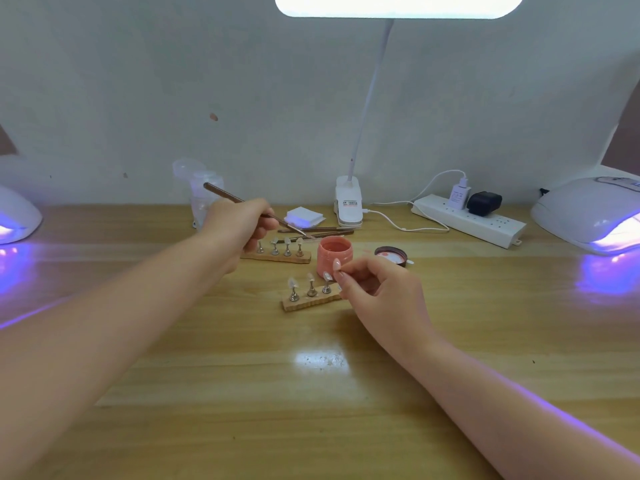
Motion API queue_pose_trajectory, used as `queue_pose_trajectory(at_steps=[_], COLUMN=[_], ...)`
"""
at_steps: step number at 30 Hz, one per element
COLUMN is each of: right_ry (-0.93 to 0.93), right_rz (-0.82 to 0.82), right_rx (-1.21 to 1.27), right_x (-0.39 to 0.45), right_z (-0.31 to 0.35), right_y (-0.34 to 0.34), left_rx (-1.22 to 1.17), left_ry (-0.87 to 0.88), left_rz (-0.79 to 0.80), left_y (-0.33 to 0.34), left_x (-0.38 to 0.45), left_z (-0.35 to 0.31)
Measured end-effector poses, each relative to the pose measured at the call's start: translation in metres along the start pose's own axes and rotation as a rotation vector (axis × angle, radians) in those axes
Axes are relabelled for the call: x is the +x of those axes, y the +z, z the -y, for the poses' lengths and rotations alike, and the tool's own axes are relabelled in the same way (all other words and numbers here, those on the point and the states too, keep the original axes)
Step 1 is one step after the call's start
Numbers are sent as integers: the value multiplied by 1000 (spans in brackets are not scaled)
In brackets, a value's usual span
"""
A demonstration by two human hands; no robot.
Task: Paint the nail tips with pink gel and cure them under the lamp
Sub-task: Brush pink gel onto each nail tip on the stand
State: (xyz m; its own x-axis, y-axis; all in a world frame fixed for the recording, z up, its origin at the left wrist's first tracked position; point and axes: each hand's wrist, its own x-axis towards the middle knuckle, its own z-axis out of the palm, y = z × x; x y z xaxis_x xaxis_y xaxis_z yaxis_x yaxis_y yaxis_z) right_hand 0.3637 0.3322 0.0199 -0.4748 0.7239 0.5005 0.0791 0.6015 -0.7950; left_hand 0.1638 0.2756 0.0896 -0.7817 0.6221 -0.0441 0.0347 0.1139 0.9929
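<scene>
An open jar of pink gel (334, 253) stands mid-table, its lid (390, 255) lying to the right. My left hand (239, 227) grips a thin brush (242, 205), whose tip reaches toward the jar's rim. My right hand (379, 289) pinches a small stand with a nail tip (336, 265) just in front of the jar. A near wooden strip (310, 301) carries three clear nail tips on metal stands. A far wooden strip (277, 256) behind it carries several more. Curing lamps glow violet at the far left (17, 216) and far right (588, 216).
A clip-on desk lamp (349, 206) stands at the back with its cable running to a white power strip (467, 220). Spare brushes (318, 232), a white pad stack (304, 216) and a clear bottle (202, 199) sit behind the strips. The wall is close behind.
</scene>
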Motion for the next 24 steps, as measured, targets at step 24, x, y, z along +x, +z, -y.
queue_pose_trajectory(at_steps=[24], right_ry=[39], right_rz=[5], right_rx=[17], right_x=[1], right_z=[-1], right_y=[-1], left_rx=[-14], left_ry=[598], left_rz=[91], left_y=[-14], left_x=[-93], left_z=[46])
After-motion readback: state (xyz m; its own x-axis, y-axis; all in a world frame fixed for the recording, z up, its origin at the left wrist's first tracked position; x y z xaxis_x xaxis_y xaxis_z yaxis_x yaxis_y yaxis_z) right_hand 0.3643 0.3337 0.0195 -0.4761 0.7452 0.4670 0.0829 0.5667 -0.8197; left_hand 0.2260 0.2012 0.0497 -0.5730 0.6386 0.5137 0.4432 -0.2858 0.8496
